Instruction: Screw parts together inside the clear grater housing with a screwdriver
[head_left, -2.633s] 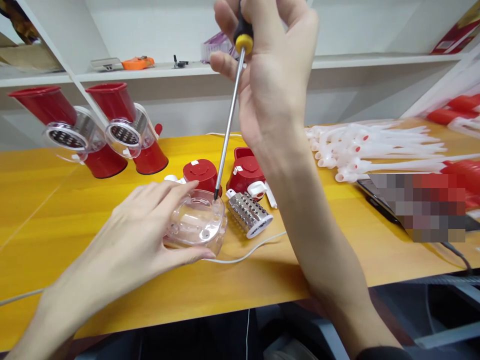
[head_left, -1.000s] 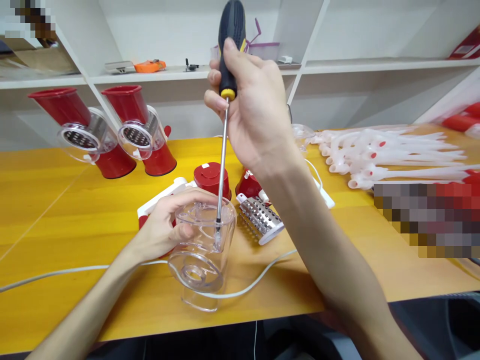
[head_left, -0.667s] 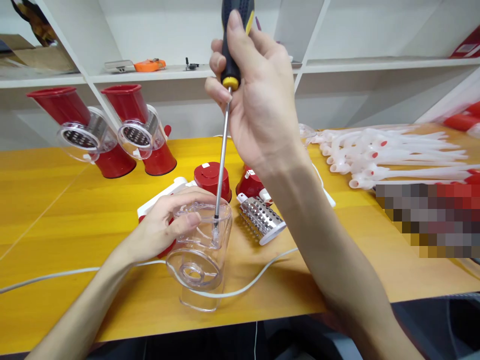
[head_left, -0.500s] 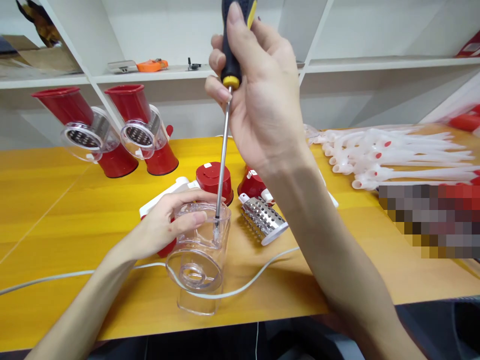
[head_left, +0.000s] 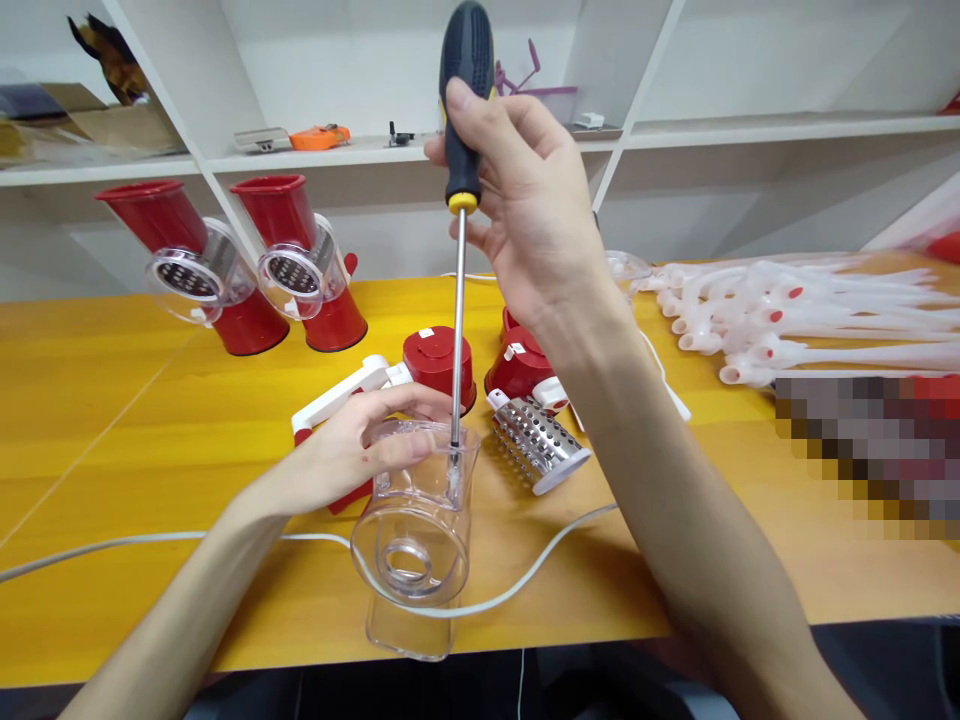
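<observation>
My right hand (head_left: 525,180) grips a screwdriver (head_left: 459,310) by its black and yellow handle, the shaft pointing down. Its tip reaches into a narrow post at the right side of a clear plastic housing (head_left: 416,540); whether a screw sits there I cannot make out. My left hand (head_left: 352,445) is closed over the top of this housing, thumb on the near side and fingers behind. Just right of it lies a metal grater drum (head_left: 534,440). Behind are two red bases (head_left: 439,362), with a white crank handle (head_left: 337,395) beside the left one.
Two assembled red drum graters (head_left: 330,310) stand at the back left. White plastic parts (head_left: 787,310) are piled at the right. A white cable (head_left: 525,585) crosses the table's front. Shelves behind hold an orange tool (head_left: 321,138) and a purple item (head_left: 536,88).
The view has shifted slightly. My right hand's fingers have loosened and shifted around the screwdriver handle, showing more of it. The tip stays in the housing, and my left hand keeps its hold.
</observation>
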